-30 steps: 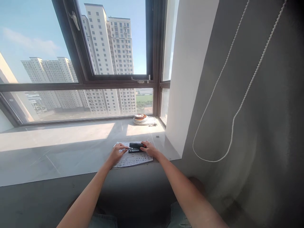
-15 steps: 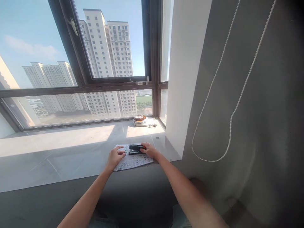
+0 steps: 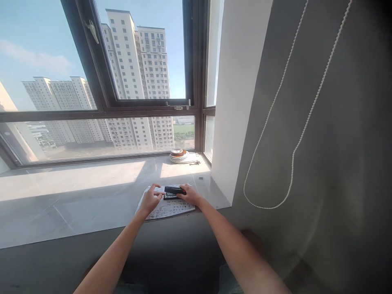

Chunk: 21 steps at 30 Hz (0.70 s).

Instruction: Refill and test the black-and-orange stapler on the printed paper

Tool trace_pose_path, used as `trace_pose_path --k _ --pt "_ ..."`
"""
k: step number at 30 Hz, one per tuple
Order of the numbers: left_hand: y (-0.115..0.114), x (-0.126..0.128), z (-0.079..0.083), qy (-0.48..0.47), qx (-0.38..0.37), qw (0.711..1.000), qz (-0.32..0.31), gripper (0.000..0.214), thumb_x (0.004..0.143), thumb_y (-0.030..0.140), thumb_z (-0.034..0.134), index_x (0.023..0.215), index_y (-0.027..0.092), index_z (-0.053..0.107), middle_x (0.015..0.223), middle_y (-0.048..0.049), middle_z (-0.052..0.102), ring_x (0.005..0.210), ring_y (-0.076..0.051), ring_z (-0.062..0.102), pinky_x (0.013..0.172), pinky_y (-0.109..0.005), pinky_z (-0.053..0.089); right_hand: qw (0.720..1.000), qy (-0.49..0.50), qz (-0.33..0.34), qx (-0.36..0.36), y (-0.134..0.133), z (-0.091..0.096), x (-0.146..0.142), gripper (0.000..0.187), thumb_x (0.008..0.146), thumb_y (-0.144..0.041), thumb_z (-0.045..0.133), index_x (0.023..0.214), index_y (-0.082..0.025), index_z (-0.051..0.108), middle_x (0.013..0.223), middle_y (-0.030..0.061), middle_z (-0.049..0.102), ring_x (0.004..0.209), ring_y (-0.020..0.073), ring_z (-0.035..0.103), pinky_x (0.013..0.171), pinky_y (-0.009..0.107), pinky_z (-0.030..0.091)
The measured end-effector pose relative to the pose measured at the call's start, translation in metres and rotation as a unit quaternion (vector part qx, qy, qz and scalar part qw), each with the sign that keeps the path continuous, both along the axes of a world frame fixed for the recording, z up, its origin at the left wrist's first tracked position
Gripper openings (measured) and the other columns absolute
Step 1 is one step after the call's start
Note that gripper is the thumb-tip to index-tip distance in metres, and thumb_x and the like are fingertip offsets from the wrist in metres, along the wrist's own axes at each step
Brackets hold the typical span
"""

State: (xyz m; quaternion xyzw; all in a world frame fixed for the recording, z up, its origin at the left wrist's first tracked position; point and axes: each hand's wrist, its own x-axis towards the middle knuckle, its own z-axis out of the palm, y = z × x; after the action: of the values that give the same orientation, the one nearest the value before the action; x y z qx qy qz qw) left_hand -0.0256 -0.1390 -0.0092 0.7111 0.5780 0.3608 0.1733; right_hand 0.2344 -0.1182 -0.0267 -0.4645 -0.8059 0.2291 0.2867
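Note:
A black stapler (image 3: 174,190) rests on handwritten paper sheets (image 3: 171,210) near the sill's front edge. Its top arm is raised from its base, and a metallic part shows between them. My right hand (image 3: 190,195) is closed around the stapler's right end. At the opposite end is my left hand (image 3: 150,201), above the paper, with its fingers apart and a fingertip at the stapler's front. Whether that fingertip touches the metal is too small to tell.
A small grey strip (image 3: 201,178) lies on the sill (image 3: 92,204) beyond my right hand. Stacked round rolls (image 3: 179,156) stand in the window corner, with a small dark item (image 3: 194,163) beside them. On the right, a beaded blind cord (image 3: 292,175) hangs against the grey wall.
My left thumb and fingers have spread apart at the stapler's front, where they were closer together. My right hand keeps its hold. The whole view has shifted slightly.

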Motion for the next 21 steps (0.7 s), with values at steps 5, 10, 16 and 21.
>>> trace_pose_path --k 5,10,16,21 --pt "0.003 -0.120 -0.004 0.231 0.013 0.957 0.174 0.033 0.084 0.032 0.053 0.114 0.020 0.063 0.121 -0.0204 0.074 0.124 -0.043 0.062 0.100 -0.056 0.047 1.000 -0.004 -0.017 0.000 0.001 -0.003 -0.002 0.028 0.093 -0.044 0.069 0.111 -0.022 0.069 0.107 0.0081 0.061 0.098 0.0244 0.060 0.086 0.033 0.048" --pt "-0.007 -0.221 -0.016 0.253 -0.099 0.933 0.235 0.046 0.091 0.044 0.046 0.126 0.017 0.059 0.146 -0.0226 0.061 0.136 -0.043 0.052 0.106 -0.063 0.042 0.999 -0.011 -0.035 -0.007 0.001 -0.007 0.024 0.027 0.093 -0.042 0.068 0.112 -0.023 0.070 0.108 0.0085 0.063 0.099 0.0246 0.060 0.086 0.033 0.047" --pt "-0.003 -0.216 -0.021 0.271 -0.085 0.925 0.251 0.033 0.090 0.042 0.046 0.112 0.022 0.059 0.137 -0.0177 0.066 0.125 -0.041 0.057 0.100 -0.062 0.045 0.998 -0.035 -0.033 -0.034 -0.002 0.006 0.098 0.023 0.089 -0.040 0.071 0.100 -0.021 0.072 0.098 0.0065 0.069 0.094 0.0238 0.062 0.082 0.032 0.047" --pt "-0.002 -0.218 -0.026 0.264 -0.075 0.929 0.248 0.035 0.090 0.043 0.045 0.113 0.021 0.059 0.138 -0.0181 0.065 0.126 -0.041 0.056 0.102 -0.063 0.044 0.984 0.097 -0.142 0.045 0.009 0.009 0.125 0.044 0.105 -0.044 0.036 0.099 -0.020 0.073 0.104 0.0096 0.074 0.099 0.0246 0.067 0.089 0.037 0.052"
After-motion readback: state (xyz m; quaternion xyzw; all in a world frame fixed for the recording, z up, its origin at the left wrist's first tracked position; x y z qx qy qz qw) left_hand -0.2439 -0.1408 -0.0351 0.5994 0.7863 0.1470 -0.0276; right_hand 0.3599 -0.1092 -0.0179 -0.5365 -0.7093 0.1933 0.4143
